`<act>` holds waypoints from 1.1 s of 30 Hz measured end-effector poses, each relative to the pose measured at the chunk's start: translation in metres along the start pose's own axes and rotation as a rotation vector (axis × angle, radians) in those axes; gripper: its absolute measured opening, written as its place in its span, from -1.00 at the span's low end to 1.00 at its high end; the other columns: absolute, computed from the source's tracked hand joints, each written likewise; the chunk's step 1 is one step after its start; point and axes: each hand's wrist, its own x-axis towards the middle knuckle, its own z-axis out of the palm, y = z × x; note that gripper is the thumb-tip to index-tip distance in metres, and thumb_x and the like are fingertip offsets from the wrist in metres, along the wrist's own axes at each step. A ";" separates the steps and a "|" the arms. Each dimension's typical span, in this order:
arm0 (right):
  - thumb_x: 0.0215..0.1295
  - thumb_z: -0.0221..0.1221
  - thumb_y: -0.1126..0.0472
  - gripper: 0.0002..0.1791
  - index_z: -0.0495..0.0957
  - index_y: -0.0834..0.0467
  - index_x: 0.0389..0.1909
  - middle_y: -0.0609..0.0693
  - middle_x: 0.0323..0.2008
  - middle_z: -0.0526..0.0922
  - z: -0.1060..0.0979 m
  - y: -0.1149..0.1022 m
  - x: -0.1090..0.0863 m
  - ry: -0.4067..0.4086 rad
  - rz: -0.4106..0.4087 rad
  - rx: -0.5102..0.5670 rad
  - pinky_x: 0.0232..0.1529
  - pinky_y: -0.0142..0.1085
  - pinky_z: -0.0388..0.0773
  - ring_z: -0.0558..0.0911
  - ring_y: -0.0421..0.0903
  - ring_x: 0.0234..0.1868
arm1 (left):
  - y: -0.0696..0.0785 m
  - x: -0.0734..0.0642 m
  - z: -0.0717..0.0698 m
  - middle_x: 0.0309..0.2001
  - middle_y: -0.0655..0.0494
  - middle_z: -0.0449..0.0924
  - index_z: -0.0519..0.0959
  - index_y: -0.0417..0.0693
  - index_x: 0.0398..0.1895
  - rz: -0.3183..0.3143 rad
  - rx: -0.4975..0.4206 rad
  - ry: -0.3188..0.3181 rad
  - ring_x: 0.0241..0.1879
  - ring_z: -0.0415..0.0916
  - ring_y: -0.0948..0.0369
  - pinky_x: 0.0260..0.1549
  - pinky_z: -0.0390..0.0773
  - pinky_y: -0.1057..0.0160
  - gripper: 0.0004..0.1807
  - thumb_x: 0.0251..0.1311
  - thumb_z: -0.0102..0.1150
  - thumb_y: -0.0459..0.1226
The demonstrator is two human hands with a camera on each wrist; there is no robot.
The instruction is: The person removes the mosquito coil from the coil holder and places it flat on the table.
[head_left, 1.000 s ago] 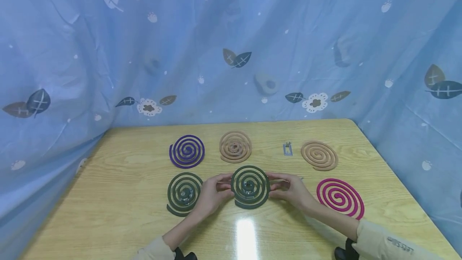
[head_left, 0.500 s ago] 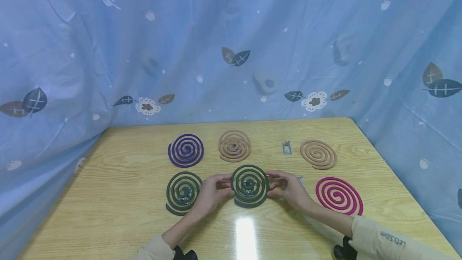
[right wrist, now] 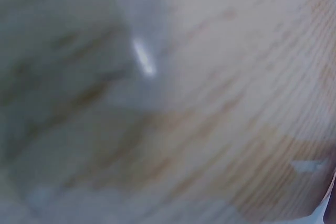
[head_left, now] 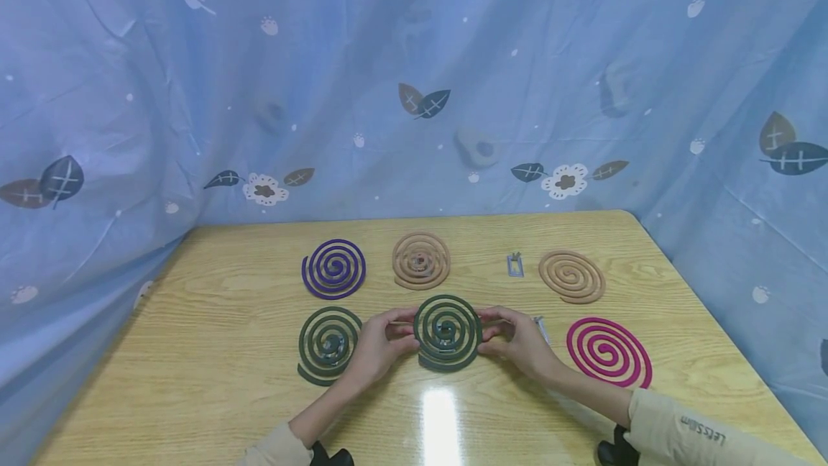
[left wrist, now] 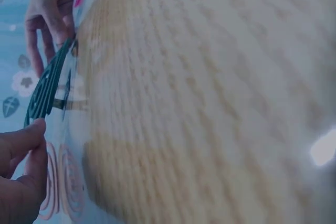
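Note:
A dark green mosquito coil (head_left: 446, 330) is held between both hands in the middle of the head view. My left hand (head_left: 376, 349) pinches its left edge; my right hand (head_left: 525, 342) pinches the right edge. In the left wrist view the coil (left wrist: 48, 85) appears nearly edge-on, just above the table, with a metal stand (left wrist: 60, 103) beneath it. Beside my left hand lies a second green coil (head_left: 331, 345), metal showing at its centre. A thin metal stand (head_left: 542, 329) lies partly hidden behind my right hand. The right wrist view is mostly blurred table.
At the back of the wooden table (head_left: 194, 308) are a purple coil (head_left: 335, 270), a tan coil (head_left: 420, 262) over some metal, a metal stand (head_left: 514, 266) and another tan coil (head_left: 569, 275). Near the right forearm lies a pink coil (head_left: 606, 351). A blue curtain (head_left: 362, 42) hangs behind.
Both hands and the green coil between them stay almost still. More of the metal stand behind my right hand shows than a second ago.

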 end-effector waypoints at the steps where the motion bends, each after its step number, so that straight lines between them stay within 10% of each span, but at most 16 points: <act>1: -0.09 0.36 0.55 -0.39 0.45 0.48 0.08 0.38 -0.08 0.58 0.000 0.000 0.000 -0.001 -0.001 0.002 -0.23 -0.44 0.65 0.64 -0.12 -0.29 | 0.000 0.000 0.000 -0.04 -0.29 0.59 0.53 -0.40 0.04 0.003 0.006 0.002 -0.13 0.62 -0.08 -0.16 0.66 0.34 -0.51 -0.06 0.32 -0.60; 33: -0.11 0.37 0.53 -0.40 0.45 0.52 0.04 0.37 -0.08 0.57 0.004 0.001 0.001 -0.015 -0.043 0.031 0.02 -0.29 0.61 0.64 -0.13 -0.16 | 0.001 -0.006 -0.004 0.03 -0.30 0.56 0.56 -0.42 0.00 -0.013 0.019 0.022 -0.14 0.63 -0.07 -0.17 0.66 0.33 -0.55 -0.07 0.33 -0.59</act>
